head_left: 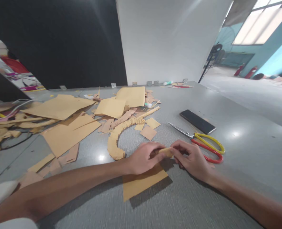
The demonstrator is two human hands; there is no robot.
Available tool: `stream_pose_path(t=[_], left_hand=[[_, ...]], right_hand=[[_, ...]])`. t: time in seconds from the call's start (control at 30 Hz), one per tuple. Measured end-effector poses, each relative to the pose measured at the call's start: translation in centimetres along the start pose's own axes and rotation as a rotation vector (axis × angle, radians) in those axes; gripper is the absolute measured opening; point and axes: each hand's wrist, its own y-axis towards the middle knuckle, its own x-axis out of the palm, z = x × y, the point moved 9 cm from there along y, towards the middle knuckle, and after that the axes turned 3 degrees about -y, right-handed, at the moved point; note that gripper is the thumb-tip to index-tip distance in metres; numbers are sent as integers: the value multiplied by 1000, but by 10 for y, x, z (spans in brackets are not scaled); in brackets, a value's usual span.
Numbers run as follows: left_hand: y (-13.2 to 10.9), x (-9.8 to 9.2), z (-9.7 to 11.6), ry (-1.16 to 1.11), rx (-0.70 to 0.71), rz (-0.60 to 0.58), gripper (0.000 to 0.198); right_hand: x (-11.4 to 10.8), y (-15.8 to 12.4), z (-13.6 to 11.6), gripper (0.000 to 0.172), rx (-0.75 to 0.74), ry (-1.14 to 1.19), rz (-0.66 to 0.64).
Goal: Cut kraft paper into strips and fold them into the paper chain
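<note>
My left hand [144, 158] and my right hand [190, 157] are close together above the table, fingers closed. Between their fingertips they pinch a small folded piece of tan paper [167, 152]. A larger tan sheet [143, 184] juts out beneath my left hand toward the table's front; whether it joins the pinched piece is hidden. Just beyond my left hand curves a strip of pleated paper [114, 140]. Scissors [195, 136] with one yellow and one red handle lie partly open beside my right hand. Small paper squares [148, 133] rest ahead of both hands.
A black phone [197, 121] lies beyond the scissors. Large paper sheets [70, 132] and many scraps spread over the left side. Glue sticks [168, 83] and pencils [182, 86] are at the back, by an upright black and white panel [164, 41]. A white cable [13, 109] runs at left.
</note>
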Motion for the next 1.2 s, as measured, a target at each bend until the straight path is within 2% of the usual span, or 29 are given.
stream_pose_path(t=[0.13,0.33,0.53,0.87,1.2], left_hand=[[1,-7,-15,-193,-109,67,39],[2,-7,-23,-243,-136,99,37],[3,-9,-25,-223,-153,97,34],[5,-5,-27,-331,-152,75,29],[5,-3,-29,-417,-163,67,33]], right_hand=[[-1,3,-1,26,24,2,5],[4,5,2,30,56,50,-63],[6,7,5,37,65,116,-117],[8,9,7,35,90,190,-148],[8,11,13,33,109,228,-139]])
